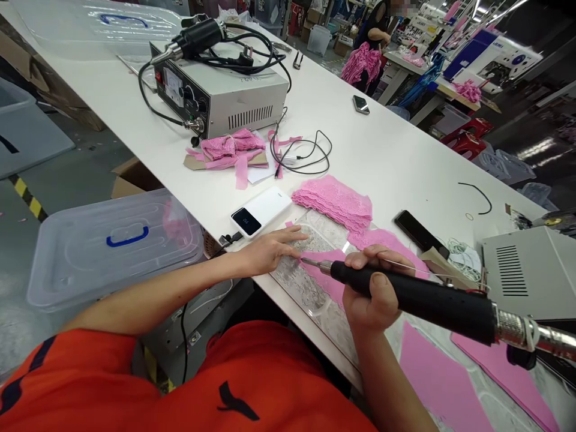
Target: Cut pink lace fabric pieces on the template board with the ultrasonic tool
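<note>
Gripping the black pen-shaped tool in my clenched right hand, I see its metal tip touching the pink lace strip, just right of the white power bank on my side. My left hand lies flat and unclenched, fingertips on that strip, just near-side of the power bank. A folded pink lace stack sits right of the power bank

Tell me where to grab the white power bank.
Probably pinch the power bank across its two long edges from above, toward the far end: it lies flat on the table, and a cable sits at its near end.
</note>
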`<state>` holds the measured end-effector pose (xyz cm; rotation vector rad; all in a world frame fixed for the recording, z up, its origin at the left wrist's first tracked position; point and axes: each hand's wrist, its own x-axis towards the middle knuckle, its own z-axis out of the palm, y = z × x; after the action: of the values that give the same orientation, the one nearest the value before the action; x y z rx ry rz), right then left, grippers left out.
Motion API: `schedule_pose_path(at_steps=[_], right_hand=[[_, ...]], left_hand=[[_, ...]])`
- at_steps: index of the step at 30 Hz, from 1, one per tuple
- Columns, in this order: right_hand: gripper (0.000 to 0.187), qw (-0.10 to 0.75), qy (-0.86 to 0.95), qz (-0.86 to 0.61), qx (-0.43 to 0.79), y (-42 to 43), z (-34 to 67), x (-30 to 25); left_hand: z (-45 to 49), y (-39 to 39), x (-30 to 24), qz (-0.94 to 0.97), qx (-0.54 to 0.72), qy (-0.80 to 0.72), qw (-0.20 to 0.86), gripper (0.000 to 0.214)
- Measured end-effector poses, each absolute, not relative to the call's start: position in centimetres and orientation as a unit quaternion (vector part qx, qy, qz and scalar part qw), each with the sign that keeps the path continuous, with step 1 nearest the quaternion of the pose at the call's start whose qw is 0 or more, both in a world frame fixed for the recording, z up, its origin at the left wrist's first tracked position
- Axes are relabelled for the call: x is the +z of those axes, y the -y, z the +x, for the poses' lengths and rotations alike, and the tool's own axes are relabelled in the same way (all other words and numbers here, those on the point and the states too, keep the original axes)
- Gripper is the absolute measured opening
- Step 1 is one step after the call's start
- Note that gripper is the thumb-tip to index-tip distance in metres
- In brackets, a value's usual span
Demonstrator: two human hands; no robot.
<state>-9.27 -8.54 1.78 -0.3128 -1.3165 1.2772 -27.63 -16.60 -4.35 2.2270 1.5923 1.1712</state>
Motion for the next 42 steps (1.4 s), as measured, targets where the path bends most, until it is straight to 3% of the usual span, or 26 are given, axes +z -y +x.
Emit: schedule_pose_path(at_steps=[19, 26, 34, 42], right_hand=[[0.009, 0.583, 0.593, -0.131, 0.54, 8.7, -9.3, 1.4], [0.014, 0.603, 0.574, -0.149, 0.534, 8.0, -8.7, 2.2], [0.013, 0.679, 0.503, -0.248, 0.474, 5.1, -5.6, 3.7], [0.016, 0.671, 0.518, -0.261, 0.463, 3.8, -5.0, 2.8]], left_hand=[[-27.7, 16.6, -4.6, 0.765, 0.395, -0.507, 0.04, 0.047], [-27.8, 16.7, -4.3, 0.773, 0.405, -0.488, 0.002, 0.045], [-24.9, 16.0, -2.9, 0.797, 0.314, -0.513, -0.057, 0.031], [-21.8, 13.6, -2.5, 0.808, 0.234, -0.536, -0.075, 0.027]])
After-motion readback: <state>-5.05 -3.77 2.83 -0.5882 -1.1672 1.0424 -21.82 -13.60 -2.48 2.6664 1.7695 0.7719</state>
